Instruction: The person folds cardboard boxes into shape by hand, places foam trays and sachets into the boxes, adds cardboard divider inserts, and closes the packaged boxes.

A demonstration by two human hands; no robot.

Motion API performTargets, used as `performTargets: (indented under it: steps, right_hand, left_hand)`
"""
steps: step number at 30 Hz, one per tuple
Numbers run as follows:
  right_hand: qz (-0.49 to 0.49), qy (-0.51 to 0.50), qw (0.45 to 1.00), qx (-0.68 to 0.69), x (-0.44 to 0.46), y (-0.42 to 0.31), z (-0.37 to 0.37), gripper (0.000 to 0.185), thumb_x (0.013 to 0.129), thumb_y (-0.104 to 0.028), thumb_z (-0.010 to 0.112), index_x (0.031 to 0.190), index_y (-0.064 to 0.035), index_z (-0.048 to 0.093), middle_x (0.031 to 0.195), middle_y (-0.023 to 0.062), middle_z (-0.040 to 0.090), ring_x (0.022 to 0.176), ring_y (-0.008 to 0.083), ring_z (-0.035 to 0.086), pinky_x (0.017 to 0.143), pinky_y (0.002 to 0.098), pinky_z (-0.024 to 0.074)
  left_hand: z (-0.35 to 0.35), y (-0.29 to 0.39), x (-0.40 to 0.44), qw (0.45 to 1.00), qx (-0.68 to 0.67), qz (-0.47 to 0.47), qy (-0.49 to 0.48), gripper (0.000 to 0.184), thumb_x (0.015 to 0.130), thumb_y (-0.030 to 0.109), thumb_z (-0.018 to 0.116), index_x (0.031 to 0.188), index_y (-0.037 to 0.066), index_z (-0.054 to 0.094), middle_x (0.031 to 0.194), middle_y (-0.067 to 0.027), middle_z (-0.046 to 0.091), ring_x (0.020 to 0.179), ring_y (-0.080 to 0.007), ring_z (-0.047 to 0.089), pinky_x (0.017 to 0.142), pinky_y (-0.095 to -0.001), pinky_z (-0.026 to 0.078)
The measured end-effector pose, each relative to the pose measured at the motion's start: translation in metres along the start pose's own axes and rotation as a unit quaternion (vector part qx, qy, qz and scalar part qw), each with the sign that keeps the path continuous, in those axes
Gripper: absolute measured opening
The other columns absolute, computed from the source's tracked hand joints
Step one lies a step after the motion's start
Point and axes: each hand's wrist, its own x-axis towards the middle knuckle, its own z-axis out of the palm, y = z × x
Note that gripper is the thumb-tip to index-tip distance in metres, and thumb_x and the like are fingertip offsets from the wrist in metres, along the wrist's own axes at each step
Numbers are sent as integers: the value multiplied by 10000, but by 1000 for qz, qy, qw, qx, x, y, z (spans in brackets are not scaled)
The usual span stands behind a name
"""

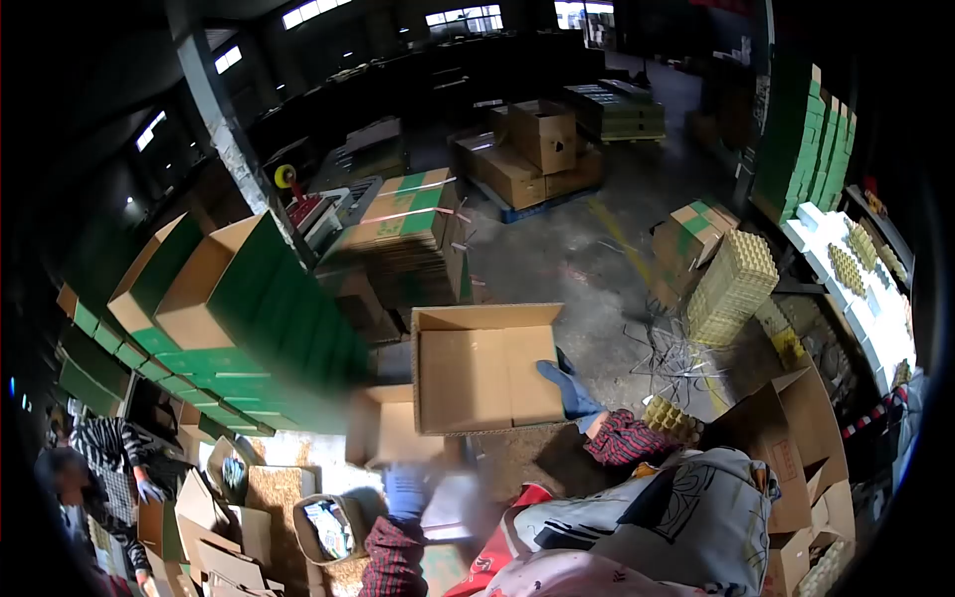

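An open, flat-bottomed cardboard box (487, 373) is in the middle of the head view, its bare inside facing up towards me. My right hand (569, 388), in a blue glove, grips its right side wall. Lower left is my left hand (405, 493), also blue-gloved and smeared by motion, so its fingers cannot be made out. Just above that hand, a second brown carton (383, 423) appears, partly blurred and overlapped by the box.
Stacked green-and-brown cartons (239, 298) rise on the left. A co-worker in a striped sleeve (109, 438) is at the lower left. Egg trays (734, 289) are piled at the right, near tangled strapping (671, 353) on the floor. Flattened cartons (408, 229) lie bundled ahead.
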Motion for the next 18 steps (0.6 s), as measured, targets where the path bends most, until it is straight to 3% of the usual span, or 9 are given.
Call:
performTargets:
  steps: [1,6,9,10,12,14,16,17,18]
  right_hand:
    - [0,4,1000,1,4,9,-13,543,878,-204,642,1356,-60,429,1208,81,576,1063,163,559,891,306,472]
    - [51,19,998,-27,17,33,-20,602,866,-168,663,1392,-66,388,1229,86,570,1047,166,576,887,295,489]
    - [164,-50,985,-10,29,67,5,618,846,-191,701,1373,-46,413,1183,68,593,1016,159,583,870,284,492]
    - [193,-79,978,-5,35,77,25,604,846,-203,705,1359,-43,431,1168,63,599,1006,153,582,862,276,488]
    - [189,-130,969,-88,45,134,48,570,845,-232,709,1325,-43,466,1130,58,612,981,138,572,849,270,476]
    - [125,-149,935,-296,41,141,88,643,849,-359,675,1356,-48,431,1188,116,585,1062,185,554,909,337,452]
    - [54,-120,823,-552,59,174,90,755,796,-484,674,1340,-24,424,1176,190,596,1071,300,578,907,366,454]
    - [-5,-86,740,-667,57,178,98,814,773,-529,674,1336,-3,409,1177,231,592,1072,364,581,916,385,452]
    - [76,-133,812,-563,61,178,100,816,778,-520,672,1346,-3,396,1189,232,587,1084,358,577,915,385,452]
  left_hand:
    - [0,12,6,992,-73,-42,-92,316,751,423,711,831,118,688,975,-83,658,915,-307,575,771,-427,444]
    - [-17,-34,-2,863,-300,-268,304,410,916,229,574,1244,-9,509,1181,-167,571,1068,-259,549,966,-357,400]
    - [45,-114,-38,469,-793,-388,23,614,969,467,403,1293,-52,457,1162,-178,582,1073,-320,551,943,-359,425]
    - [66,-120,-50,468,-793,-388,26,614,969,467,403,1293,-52,457,1162,-178,582,1073,-320,551,943,-359,425]
    - [113,-132,-81,882,-427,-198,30,515,963,363,450,1281,-41,475,1127,-148,606,1062,-274,574,928,-364,457]
    - [81,-108,-81,858,-457,-221,72,431,946,292,483,1241,-20,514,1092,-144,632,1026,-277,604,907,-375,488]
    - [45,-95,-86,539,-738,-392,106,373,920,286,508,1169,15,569,1027,-139,661,938,-293,640,830,-395,518]
    - [29,-87,-89,815,-499,-293,-25,371,909,330,520,1099,21,599,976,-115,674,892,-262,648,762,-400,517]
    - [14,-80,-91,970,-165,-167,-65,383,897,373,532,1029,27,630,926,-91,687,847,-231,656,694,-404,516]
